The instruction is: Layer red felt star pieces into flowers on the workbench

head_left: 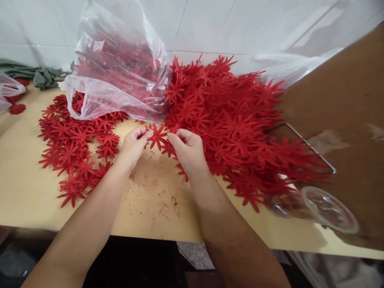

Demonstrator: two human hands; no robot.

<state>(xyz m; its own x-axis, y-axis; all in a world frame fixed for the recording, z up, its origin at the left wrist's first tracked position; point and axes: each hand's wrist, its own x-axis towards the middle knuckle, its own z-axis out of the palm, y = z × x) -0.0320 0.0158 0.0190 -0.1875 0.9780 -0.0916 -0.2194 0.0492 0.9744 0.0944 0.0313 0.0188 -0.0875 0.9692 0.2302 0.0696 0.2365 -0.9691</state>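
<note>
**Red flower cutout pinched between both hands at table centre**

A single red flower cutout (157, 136) is held just above the table (27, 188), between the two hands. The left hand (133, 145) is closed on the cutout's left petals, thumb and forefinger pressed together at its edge. The right hand (187, 150) is closed on the right side, fingertips (171, 137) pinched on the petals there; a second red piece seems to be tucked under this hand, though how it is gripped cannot be told. The cutout lies directly between the hands, flat-faced toward the camera, with no clear long axis since the petals radiate in a star. Both hands are equally near it; neither is free.

To the right of the right hand, touching its knuckles, a large heap of red cutouts (237, 120) is spread across the table. To the left of the left hand, near but apart, a thinner layer of cutouts (72, 144) is laid out flat. Behind both hands, a clear plastic bag (120, 68) with more red pieces is slumped on the table, its mouth toward the big heap. A brown cardboard sheet (345, 120) is seen at the right edge, with a clear plastic lid (328, 208) near the table's front. Red crumbs (162, 206) are scattered on the bare wood under the wrists.
</note>
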